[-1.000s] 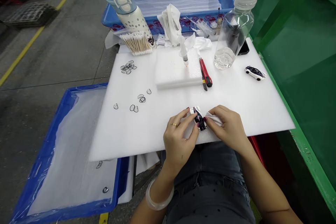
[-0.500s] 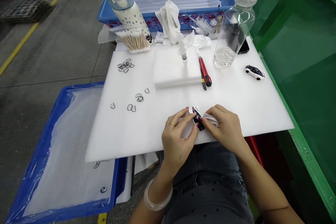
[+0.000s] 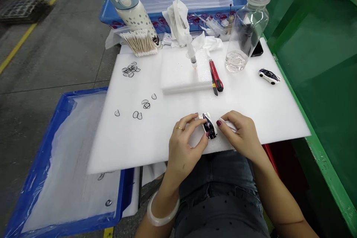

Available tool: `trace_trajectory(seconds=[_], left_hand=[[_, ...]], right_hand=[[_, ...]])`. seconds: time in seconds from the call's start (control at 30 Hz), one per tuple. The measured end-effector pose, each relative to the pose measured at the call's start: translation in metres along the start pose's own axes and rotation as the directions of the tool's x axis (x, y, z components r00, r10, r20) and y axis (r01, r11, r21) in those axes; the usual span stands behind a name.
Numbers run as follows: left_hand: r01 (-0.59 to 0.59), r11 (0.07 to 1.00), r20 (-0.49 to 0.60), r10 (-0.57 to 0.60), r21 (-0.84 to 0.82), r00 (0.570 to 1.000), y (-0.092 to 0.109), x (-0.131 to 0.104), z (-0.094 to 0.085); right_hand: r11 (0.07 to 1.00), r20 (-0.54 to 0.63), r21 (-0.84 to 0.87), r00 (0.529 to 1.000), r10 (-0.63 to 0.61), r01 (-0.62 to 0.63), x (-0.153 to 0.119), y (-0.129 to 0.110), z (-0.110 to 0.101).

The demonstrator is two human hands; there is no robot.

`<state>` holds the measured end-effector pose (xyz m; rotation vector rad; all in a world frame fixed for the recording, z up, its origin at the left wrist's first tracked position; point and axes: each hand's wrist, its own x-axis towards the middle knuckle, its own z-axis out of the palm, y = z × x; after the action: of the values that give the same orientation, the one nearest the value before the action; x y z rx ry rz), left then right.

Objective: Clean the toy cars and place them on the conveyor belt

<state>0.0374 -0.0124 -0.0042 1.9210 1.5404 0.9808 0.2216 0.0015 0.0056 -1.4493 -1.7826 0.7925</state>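
My right hand (image 3: 241, 134) has drawn back from the toy car (image 3: 209, 126), its thumb now just clear of the body. The white foam sheet (image 3: 134, 137) spreads beneath, a clear plastic bottle (image 3: 242, 41) standing toward its far right corner. My left hand (image 3: 184, 148) pinches the car between thumb and fingers over the sheet's near edge; whether it rests there I can't tell. My right thumb and fingers pinch a white wipe (image 3: 231, 125), beside the car.
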Motion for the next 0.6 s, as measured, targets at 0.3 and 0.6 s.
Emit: trace_trajectory(seconds=[0.3, 0.6], left_hand=[[-0.051, 0.999, 0.013, 0.05, 0.007, 0.999, -0.0024, 0.0074, -0.0003], [-0.066, 0.997, -0.002, 0.066, 0.032, 0.998, -0.0026, 0.0059, 0.0028]], right_hand=[[0.996, 0.001, -0.071, 0.999, -0.048, 0.048, 0.002, 0.0018, 0.0034], [0.996, 0.054, -0.089, 0.998, -0.019, 0.024, 0.0047, -0.0002, 0.0006]])
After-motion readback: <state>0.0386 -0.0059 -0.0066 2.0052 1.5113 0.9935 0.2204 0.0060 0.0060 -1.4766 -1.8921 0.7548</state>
